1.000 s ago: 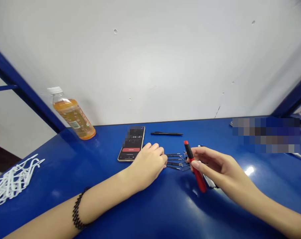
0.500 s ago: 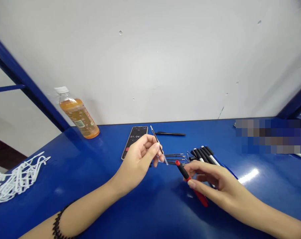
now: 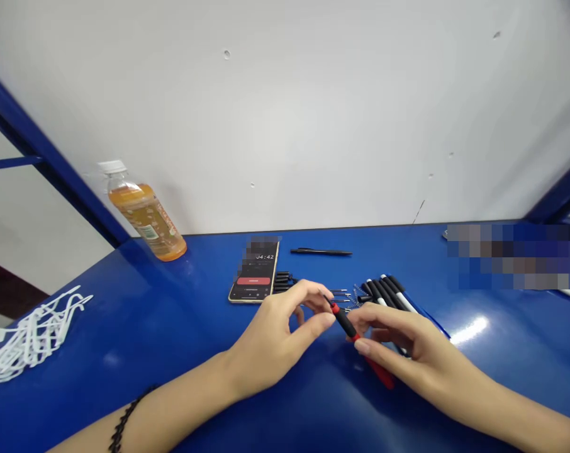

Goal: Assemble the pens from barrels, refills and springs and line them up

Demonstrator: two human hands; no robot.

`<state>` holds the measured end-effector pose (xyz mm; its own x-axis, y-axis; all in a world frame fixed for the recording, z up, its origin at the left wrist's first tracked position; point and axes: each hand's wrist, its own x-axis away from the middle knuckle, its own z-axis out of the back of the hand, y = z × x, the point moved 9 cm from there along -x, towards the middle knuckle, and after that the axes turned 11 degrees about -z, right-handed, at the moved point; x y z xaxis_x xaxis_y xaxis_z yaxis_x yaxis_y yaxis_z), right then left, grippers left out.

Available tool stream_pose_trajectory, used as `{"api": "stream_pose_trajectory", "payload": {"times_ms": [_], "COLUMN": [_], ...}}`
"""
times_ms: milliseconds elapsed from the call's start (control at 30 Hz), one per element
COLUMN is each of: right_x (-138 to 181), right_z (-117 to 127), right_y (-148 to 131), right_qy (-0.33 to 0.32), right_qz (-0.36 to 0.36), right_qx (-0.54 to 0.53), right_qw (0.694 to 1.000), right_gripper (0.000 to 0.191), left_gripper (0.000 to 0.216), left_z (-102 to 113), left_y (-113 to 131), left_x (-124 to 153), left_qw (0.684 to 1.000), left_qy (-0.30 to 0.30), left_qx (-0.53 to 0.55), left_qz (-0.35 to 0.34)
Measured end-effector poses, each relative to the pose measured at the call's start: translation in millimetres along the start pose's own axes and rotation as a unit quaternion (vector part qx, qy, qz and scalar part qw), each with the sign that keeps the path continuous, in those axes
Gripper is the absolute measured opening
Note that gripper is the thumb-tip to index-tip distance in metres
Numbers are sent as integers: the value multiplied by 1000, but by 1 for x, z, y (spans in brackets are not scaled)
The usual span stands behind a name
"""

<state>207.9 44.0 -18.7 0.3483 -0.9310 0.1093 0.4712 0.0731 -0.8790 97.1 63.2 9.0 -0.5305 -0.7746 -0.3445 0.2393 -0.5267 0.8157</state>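
My right hand [image 3: 407, 343] holds a red pen barrel with a black grip [image 3: 345, 323] between thumb and fingers, slanted with its upper end toward the left. At that upper end, my left hand [image 3: 280, 336] is closed in a pinch on a thin pen refill [image 3: 327, 300]. Most of the refill is hidden by the fingers and the barrel, so how deep it sits cannot be made out. Just behind the hands lie several more thin refills [image 3: 342, 294], partly covered by my left hand. Several black-and-white pens [image 3: 386, 292] lie beyond my right hand.
A phone [image 3: 251, 290] showing a timer lies left of a black pen [image 3: 321, 251]. Small black pieces [image 3: 282, 280] sit beside it. An orange drink bottle [image 3: 148, 220] stands by the wall, tangled white strips [image 3: 30, 343] at the left. A blurred patch covers the far right.
My left hand has moved right and slightly down, bringing the refill from above the table to the barrel's upper end. My right hand with the barrel has stayed nearly still.
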Motion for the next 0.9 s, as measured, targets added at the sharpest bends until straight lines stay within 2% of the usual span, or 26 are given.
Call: {"api": "stream_pose_trajectory", "payload": {"times_ms": [67,200,300,400,467,567,700,900], "right_x": [-1,-3,-5,-6,-6,-5,-5,-5], "right_z": [4,21,35,42,44,45,44,42], "right_y": [2,7,13,16,16,16,17,15], "right_qy": [17,74,116,136,137,139,133,127], "right_qz": [-3,-7,-18,-20,-16,-14,-19,-7], "right_qx": [-10,-55,-102,-129,-130,-120,-111,-120], "right_qw": [1000,996,988,982,982,983,985,985], "right_gripper": [16,20,26,29,30,34,35,30], "left_gripper": [23,10,10,13,14,12,12,13], "left_z": [-3,-13,-33,-54,-65,-75,-76,-74], "left_y": [-2,-1,6,11,11,7,2,2], "left_x": [1,-1,-8,-19,-26,-30,-26,-25], "left_qw": [1000,985,938,882,858,840,834,831], "left_qy": [-13,-85,-151,-183,-190,-201,-201,-168], "left_qx": [-18,-144,-291,-402,-441,-467,-478,-501], "left_qz": [1,-34,-111,-166,-183,-190,-186,-174]}}
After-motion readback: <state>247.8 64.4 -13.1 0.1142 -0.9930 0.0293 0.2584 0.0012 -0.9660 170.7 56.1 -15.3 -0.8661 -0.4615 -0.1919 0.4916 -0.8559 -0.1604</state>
